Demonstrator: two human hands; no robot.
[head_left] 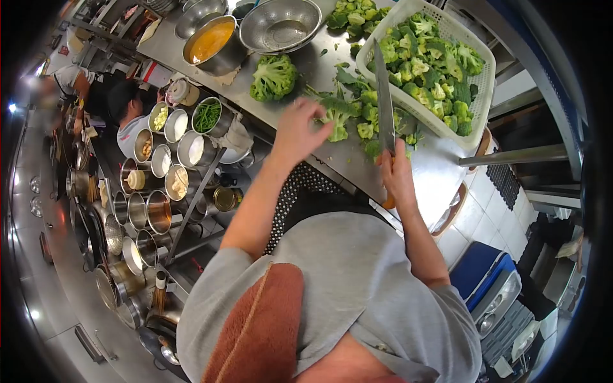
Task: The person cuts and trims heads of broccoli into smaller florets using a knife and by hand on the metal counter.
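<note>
My right hand (397, 173) is wrapped around the handle of a large kitchen knife (385, 96), its long blade pointing away from me over the cut broccoli. My left hand (300, 131) is slightly blurred, with curved fingers and the thumb apart. Just to its right lies a broccoli piece (338, 116) on the steel counter (319, 70); whether the fingertips touch it is unclear. Beyond my left hand sits a whole broccoli head (273, 78). Small broccoli florets (369, 113) are scattered under and beside the blade.
A white perforated basket (480, 115) full of florets stands at the right. Farther back are a metal bowl (281, 29) and a pot of orange liquid (212, 43). Several ingredient containers (190, 148) fill a rack at left, near another person (131, 115).
</note>
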